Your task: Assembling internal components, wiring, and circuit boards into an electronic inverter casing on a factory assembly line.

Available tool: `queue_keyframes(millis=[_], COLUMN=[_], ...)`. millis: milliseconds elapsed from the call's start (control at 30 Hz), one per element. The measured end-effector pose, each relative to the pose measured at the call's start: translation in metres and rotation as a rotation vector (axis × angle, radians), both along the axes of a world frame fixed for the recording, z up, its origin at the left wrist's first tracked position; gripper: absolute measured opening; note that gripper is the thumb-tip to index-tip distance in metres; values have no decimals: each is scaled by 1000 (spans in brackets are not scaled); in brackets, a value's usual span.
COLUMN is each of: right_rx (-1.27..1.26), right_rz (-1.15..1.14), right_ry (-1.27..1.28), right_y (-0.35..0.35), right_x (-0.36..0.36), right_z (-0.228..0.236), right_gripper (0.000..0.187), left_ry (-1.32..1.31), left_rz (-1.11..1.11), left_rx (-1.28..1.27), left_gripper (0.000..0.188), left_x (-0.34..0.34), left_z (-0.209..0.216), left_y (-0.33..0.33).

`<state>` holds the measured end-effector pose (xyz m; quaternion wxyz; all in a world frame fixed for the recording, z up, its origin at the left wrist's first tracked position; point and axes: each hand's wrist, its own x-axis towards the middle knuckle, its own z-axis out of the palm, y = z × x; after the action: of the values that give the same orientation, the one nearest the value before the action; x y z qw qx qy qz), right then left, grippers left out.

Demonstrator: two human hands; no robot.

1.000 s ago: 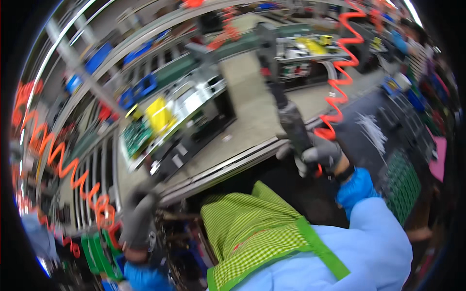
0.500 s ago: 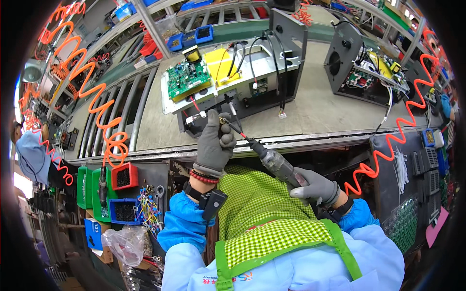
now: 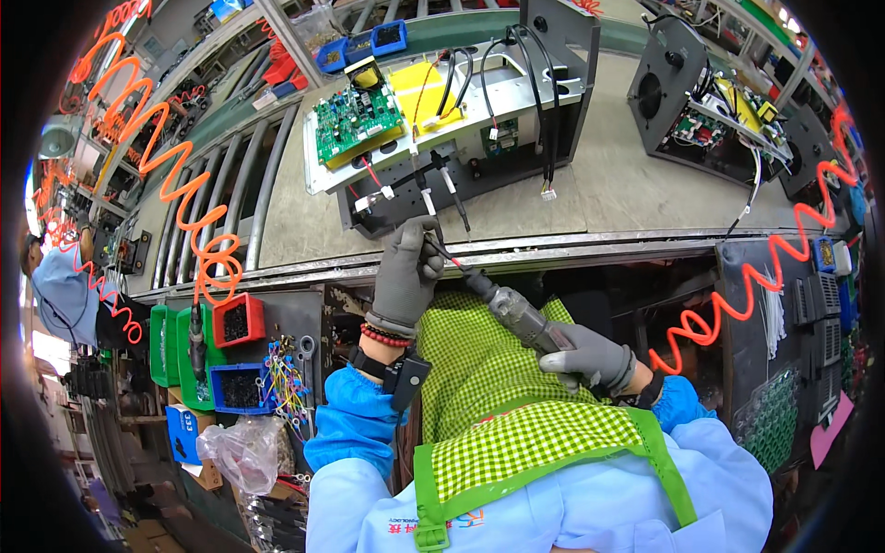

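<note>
My gloved left hand (image 3: 406, 281) is closed at the front edge of the bench. Its fingertips pinch around the tip of a power screwdriver's bit, where a white-sleeved cable (image 3: 426, 197) comes down; what they hold is hidden. My gloved right hand (image 3: 595, 358) wraps the rear of the grey power screwdriver (image 3: 521, 313), which slants up-left toward my left hand. Beyond stands a dark metal chassis (image 3: 573, 111) carrying a green circuit board (image 3: 355, 124), a yellow sheet (image 3: 419, 92) and black cables. Another white-sleeved cable (image 3: 448, 182) hangs toward the bench edge with its dark end loose.
A second chassis (image 3: 664, 92) stands at the right. Orange coiled hoses (image 3: 214, 214) hang on both sides. Red (image 3: 237, 320), green (image 3: 189, 387) and blue (image 3: 238, 389) bins of small parts sit at lower left, beside coloured wire leads (image 3: 288, 382). A roller conveyor (image 3: 230, 203) lies further left.
My left fingers and the screwdriver tip have drawn slightly away from the chassis. A dark cable end now shows loose beside them. The whole view has shifted a little.
</note>
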<state>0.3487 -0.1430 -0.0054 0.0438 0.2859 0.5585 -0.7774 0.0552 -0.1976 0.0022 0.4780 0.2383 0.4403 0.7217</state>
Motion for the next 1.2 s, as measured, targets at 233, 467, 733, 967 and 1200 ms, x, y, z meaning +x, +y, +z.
queue_keyframes(millis=[233, 467, 733, 967, 1200], right_rx=[-76, -45, -35, -26, -11], right_rz=[-221, -402, -380, -366, -358], right_ry=[127, 122, 84, 59, 30], right_y=[7, 21, 35, 44, 44], right_x=[6, -1, -12, -36, -48], right_z=[-6, 0, -9, -14, -17], right_gripper=[47, 50, 54, 55, 51], left_ry=[1405, 2203, 2272, 2114, 2173], left_rz=[536, 308, 290, 554, 547], left_rx=[-134, -456, -539, -77, -142], left_gripper=[31, 61, 45, 17, 23], left_x=[-76, -107, -108, -118, -122], left_z=[9, -44, -67, -74, -81], left_y=[1, 47, 110, 120, 122])
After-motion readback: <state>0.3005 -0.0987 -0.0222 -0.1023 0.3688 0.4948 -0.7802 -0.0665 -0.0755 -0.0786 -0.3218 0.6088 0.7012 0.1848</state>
